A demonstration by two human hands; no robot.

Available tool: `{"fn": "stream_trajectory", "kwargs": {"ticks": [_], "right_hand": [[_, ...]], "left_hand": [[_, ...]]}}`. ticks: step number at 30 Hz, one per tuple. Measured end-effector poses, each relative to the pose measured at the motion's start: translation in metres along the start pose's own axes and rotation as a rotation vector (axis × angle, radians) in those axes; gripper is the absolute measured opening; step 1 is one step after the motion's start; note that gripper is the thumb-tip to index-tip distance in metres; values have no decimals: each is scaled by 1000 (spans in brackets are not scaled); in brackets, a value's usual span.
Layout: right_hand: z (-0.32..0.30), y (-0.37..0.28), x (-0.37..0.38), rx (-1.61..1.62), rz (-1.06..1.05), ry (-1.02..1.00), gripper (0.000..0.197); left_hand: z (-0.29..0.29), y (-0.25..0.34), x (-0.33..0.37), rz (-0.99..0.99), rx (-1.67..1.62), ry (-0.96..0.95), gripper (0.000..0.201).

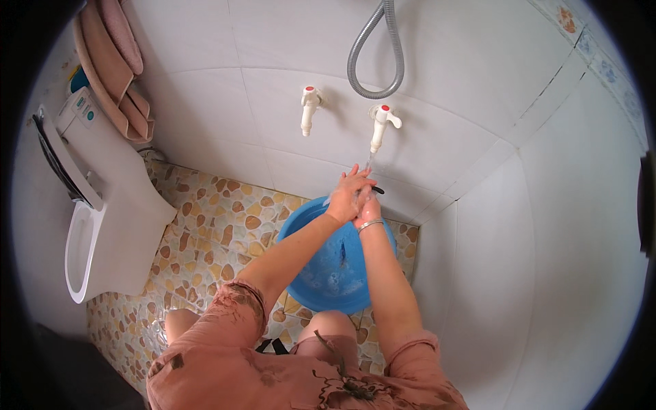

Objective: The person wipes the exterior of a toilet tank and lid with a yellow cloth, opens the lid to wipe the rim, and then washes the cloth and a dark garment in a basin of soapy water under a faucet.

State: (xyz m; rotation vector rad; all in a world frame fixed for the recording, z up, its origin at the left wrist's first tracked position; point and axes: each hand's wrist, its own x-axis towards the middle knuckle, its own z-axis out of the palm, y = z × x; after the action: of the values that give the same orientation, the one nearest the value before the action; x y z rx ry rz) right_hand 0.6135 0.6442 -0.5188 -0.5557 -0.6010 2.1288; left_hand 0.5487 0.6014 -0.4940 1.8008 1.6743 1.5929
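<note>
Water runs from the right white tap onto both of my hands, which are pressed together. My left hand lies across the right one with its fingers stretched toward the tap. My right hand, with a silver bracelet at the wrist, is partly covered by the left, and its fingers are mostly hidden. A small dark, narrow thing sticks out beside the right hand; its kind is unclear. Below stands a round blue basin holding water with some foam and a dark patch in it.
A second white tap sits on the tiled wall to the left. Above hangs a grey shower hose in a loop. On the left stand a white toilet with raised lid and hanging pinkish towels. Pebble-patterned tiles cover the floor.
</note>
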Motion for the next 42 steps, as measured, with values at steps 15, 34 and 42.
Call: {"fn": "stream_trajectory", "kwargs": {"ticks": [15,34,42], "right_hand": [[-46,11,26,-1057,-139,279,44],[-2,-33,18,-1141,-432,101,29],[-25,-52,9,-411,-241,112,25]], "left_hand": [[12,-16,19,-783,-619,170,46],[-32,-76,-8,-572,-376,58,72],[-24,-48,-25,-875,-701,-203,43]]}}
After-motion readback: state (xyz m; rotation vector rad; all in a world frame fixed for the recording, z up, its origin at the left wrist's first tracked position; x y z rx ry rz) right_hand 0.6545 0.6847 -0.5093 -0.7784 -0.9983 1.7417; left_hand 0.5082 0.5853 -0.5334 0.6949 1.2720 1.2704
